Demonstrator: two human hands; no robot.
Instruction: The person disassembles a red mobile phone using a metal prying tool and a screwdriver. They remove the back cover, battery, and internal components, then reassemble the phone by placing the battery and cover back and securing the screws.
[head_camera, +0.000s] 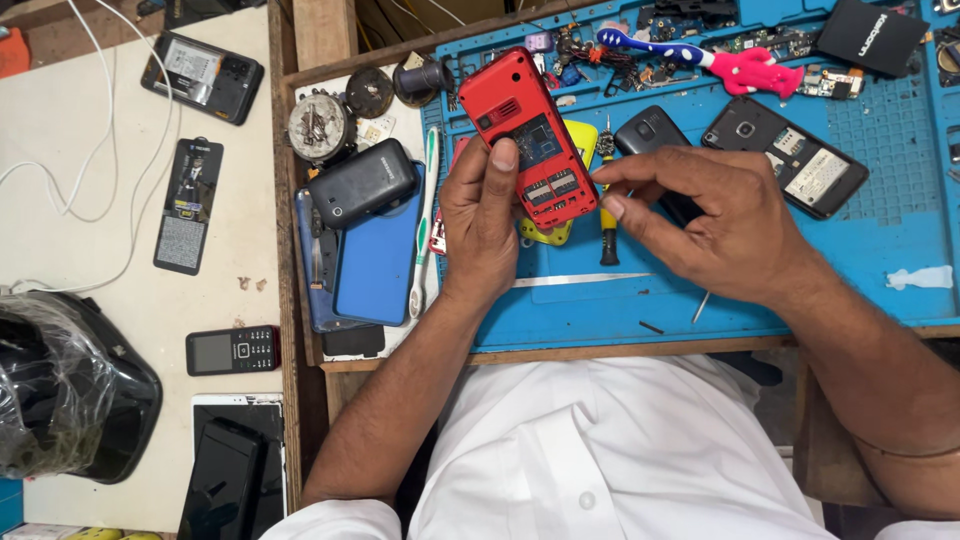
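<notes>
Above the blue mat (880, 250) on the counter | left hand (480, 215) closed around red phone (530, 135), back cover off, thumb on its back | right hand (720, 225) pinched at phone's lower edge, fingertips (612, 207) touching it | yellow-handled screwdriver (608, 215) just beneath the hands

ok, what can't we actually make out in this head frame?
- Head view: lower part of the red phone, hidden by the left hand.
- What the right hand pinches at its fingertips: too small to tell.
- Black phone behind it: lower half covered by the right hand.
- Parts at the top of the blue mat: cut off by the frame edge, too small to name.
</notes>
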